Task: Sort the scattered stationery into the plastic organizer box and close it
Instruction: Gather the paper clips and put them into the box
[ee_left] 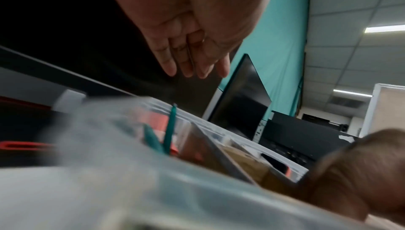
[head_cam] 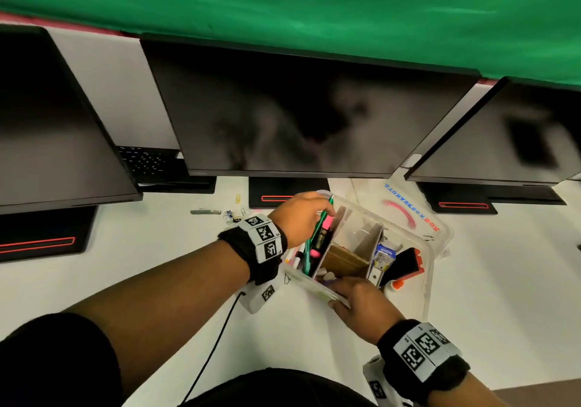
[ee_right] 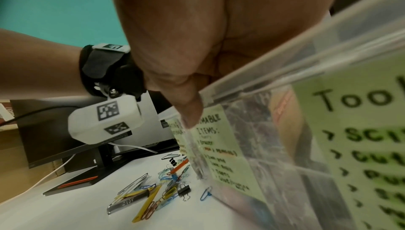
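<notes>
The clear plastic organizer box (head_cam: 432, 259) stands on the white desk with its lid (head_cam: 408, 208) swung open behind it. Green pens (head_cam: 314, 240) and a pink highlighter (head_cam: 324, 233) stand in its left compartment. My left hand (head_cam: 301, 215) hovers over them; in the left wrist view its fingers (ee_left: 171, 65) are straight, just above the pens (ee_left: 170, 129), and hold nothing. My right hand (head_cam: 355, 299) grips the box's near rim, with the thumb (ee_right: 190, 110) on the outer wall (ee_right: 285, 147) and the fingers hidden inside.
Loose paper clips (ee_right: 168, 180), a black binder clip (ee_right: 184, 190) and a metal bar (ee_right: 129, 200) lie on the desk left of the box. Three dark monitors (head_cam: 298, 117) on stands (head_cam: 283, 197) line the back. A black-and-orange tool (head_cam: 408, 262) fills the right compartment.
</notes>
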`<state>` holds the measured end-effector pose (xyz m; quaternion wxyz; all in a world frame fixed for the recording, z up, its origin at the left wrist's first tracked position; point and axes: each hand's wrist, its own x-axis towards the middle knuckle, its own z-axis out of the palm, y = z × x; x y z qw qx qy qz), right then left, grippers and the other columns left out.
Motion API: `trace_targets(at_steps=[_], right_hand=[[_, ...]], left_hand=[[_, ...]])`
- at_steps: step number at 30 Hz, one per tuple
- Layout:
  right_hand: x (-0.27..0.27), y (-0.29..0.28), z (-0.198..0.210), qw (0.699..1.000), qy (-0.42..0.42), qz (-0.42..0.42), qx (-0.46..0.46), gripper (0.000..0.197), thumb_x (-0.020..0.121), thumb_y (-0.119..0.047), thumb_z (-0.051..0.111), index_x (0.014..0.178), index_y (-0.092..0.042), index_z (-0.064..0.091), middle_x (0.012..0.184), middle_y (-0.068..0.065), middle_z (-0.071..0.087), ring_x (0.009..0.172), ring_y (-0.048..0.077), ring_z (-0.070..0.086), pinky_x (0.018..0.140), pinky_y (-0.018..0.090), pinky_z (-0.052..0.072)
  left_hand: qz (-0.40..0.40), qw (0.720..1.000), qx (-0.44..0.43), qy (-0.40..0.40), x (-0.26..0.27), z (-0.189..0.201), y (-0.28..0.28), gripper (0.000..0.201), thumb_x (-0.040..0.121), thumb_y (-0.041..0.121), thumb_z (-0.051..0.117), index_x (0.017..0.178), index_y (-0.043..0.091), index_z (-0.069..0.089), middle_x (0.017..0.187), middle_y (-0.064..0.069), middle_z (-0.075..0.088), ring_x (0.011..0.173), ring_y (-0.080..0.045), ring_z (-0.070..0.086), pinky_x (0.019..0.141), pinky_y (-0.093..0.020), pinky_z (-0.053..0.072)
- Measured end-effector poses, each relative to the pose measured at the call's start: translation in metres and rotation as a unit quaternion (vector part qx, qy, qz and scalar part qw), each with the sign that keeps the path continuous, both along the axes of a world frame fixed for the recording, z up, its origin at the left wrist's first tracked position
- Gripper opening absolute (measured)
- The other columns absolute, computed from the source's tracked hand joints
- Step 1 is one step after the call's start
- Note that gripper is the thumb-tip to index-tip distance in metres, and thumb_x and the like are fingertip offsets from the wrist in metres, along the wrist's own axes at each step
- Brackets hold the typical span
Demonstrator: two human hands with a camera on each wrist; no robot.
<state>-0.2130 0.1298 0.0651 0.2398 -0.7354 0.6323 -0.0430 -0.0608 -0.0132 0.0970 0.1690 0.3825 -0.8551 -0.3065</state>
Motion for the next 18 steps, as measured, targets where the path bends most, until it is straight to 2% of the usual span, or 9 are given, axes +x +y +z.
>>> trace_targets(at_steps=[2, 4, 6, 7, 10, 13, 15, 18], right_hand=[[0.007, -0.006, 0.004, 0.999, -0.02, -0.02, -0.034, 0.028, 0.089, -0.028, 0.054, 0.114, -0.021, 0.065, 0.113, -0.005, 0.065, 0.103, 0.013, 0.059, 0.084, 0.017, 0.04], [0.018, -0.013, 0.008, 0.994, -0.05, -0.03, -0.091, 0.027, 0.085, -0.032, 0.05, 0.095, -0.017, 0.071, 0.092, -0.001, 0.069, 0.084, 0.015, 0.062, 0.073, 0.022, 0.046], [0.036, -0.022, 0.009, 0.987, -0.069, -0.014, -0.146, 0.032, 0.081, -0.033, 0.043, 0.079, -0.013, 0.069, 0.075, 0.0, 0.066, 0.069, 0.015, 0.059, 0.062, 0.024, 0.048], [0.046, -0.026, 0.01, 0.985, -0.071, 0.0, -0.154, 0.031, 0.081, -0.032, 0.043, 0.076, -0.013, 0.068, 0.072, 0.0, 0.065, 0.066, 0.015, 0.059, 0.059, 0.025, 0.049], [0.085, -0.033, 0.005, 0.988, -0.081, 0.05, -0.118, 0.024, 0.083, -0.027, 0.048, 0.08, -0.014, 0.069, 0.078, 0.0, 0.066, 0.069, 0.015, 0.061, 0.063, 0.024, 0.05], [0.122, -0.034, -0.024, 0.993, -0.046, 0.09, -0.054, 0.021, 0.085, -0.02, 0.05, 0.088, -0.012, 0.069, 0.09, 0.005, 0.067, 0.082, 0.021, 0.063, 0.074, 0.027, 0.05], [0.136, -0.037, -0.051, 0.997, -0.016, 0.071, 0.004, 0.024, 0.088, -0.019, 0.046, 0.094, -0.009, 0.068, 0.099, 0.011, 0.066, 0.094, 0.027, 0.061, 0.082, 0.031, 0.048], [0.152, -0.049, -0.079, 0.999, -0.015, -0.011, 0.043, 0.025, 0.092, -0.021, 0.047, 0.095, -0.006, 0.067, 0.103, 0.015, 0.065, 0.097, 0.031, 0.06, 0.082, 0.03, 0.044]], left_hand=[[0.026, 1.0, 0.0, -0.016, 0.032, -0.003, -0.007, 0.032, 0.091, 0.004, 0.046, 0.11, 0.021, 0.064, 0.124, 0.002, 0.056, 0.118, -0.016, 0.05, 0.102, -0.025, 0.036], [0.06, 0.997, 0.008, -0.057, 0.069, -0.013, -0.012, 0.026, 0.092, 0.009, 0.049, 0.109, 0.021, 0.064, 0.119, 0.001, 0.057, 0.112, -0.018, 0.054, 0.098, -0.026, 0.039], [0.09, 0.99, 0.038, -0.106, 0.106, -0.027, -0.012, 0.025, 0.091, 0.01, 0.05, 0.108, 0.02, 0.065, 0.118, 0.0, 0.058, 0.108, -0.018, 0.056, 0.094, -0.024, 0.04], [0.096, 0.985, 0.056, -0.131, 0.123, -0.035, -0.011, 0.025, 0.091, 0.01, 0.051, 0.108, 0.02, 0.065, 0.118, -0.001, 0.059, 0.107, -0.019, 0.057, 0.093, -0.024, 0.04], [0.092, 0.965, 0.1, -0.225, 0.168, -0.058, -0.002, 0.026, 0.091, 0.013, 0.051, 0.114, 0.021, 0.063, 0.12, -0.005, 0.058, 0.109, -0.02, 0.056, 0.095, -0.024, 0.04], [0.069, 0.949, 0.132, -0.277, 0.194, -0.078, 0.013, 0.026, 0.093, 0.023, 0.051, 0.116, 0.019, 0.061, 0.119, -0.008, 0.057, 0.114, -0.024, 0.054, 0.098, -0.029, 0.04], [0.057, 0.943, 0.136, -0.297, 0.197, -0.089, 0.023, 0.03, 0.093, 0.028, 0.052, 0.121, 0.019, 0.058, 0.121, -0.009, 0.056, 0.115, -0.025, 0.053, 0.099, -0.031, 0.039], [0.086, 0.941, 0.133, -0.299, 0.193, -0.105, 0.03, 0.045, 0.089, 0.039, 0.055, 0.128, 0.018, 0.049, 0.124, -0.009, 0.05, 0.117, -0.027, 0.05, 0.099, -0.035, 0.04]])
